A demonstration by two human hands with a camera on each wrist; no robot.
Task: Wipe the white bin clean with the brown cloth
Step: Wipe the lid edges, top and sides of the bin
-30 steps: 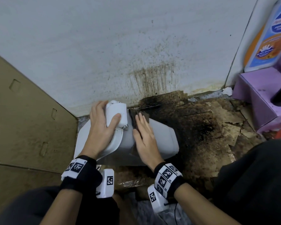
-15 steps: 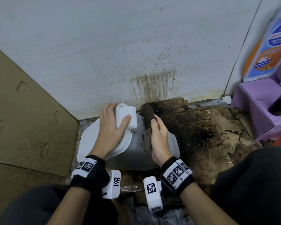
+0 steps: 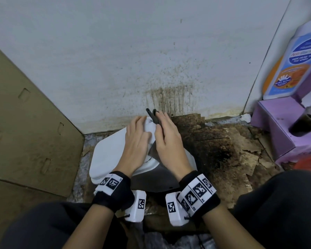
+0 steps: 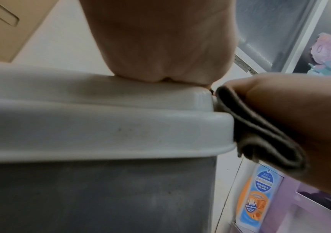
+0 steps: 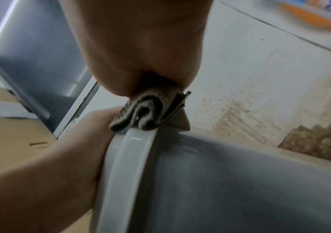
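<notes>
the right hand (image 3: 169, 141) has its fingers (image 3: 162, 119) curled around the folded brown cloth (image 4: 260, 130), pinching it against the rim where the lid meets the body of the white bin (image 3: 111, 151); a dark end of the cloth sticks up past the fingertips toward the wall (image 3: 133, 60). the left hand (image 3: 136, 142) lies on the bin's lid (image 4: 100, 97), its fingers bent over the raised far end of the lid, palm down on the white plastic, just beside the right hand. the bin lies on its side on the floor, lid end toward the left, grey body (image 5: 240, 181) toward the right, close to the stained base of the wall. dark, torn cardboard (image 3: 232, 144) covers the floor to the right. a brown cardboard sheet (image 3: 25, 132) leans at the left. a purple box (image 3: 276, 126) and a blue-and-orange bottle (image 3: 291, 65) stand at the right.
</notes>
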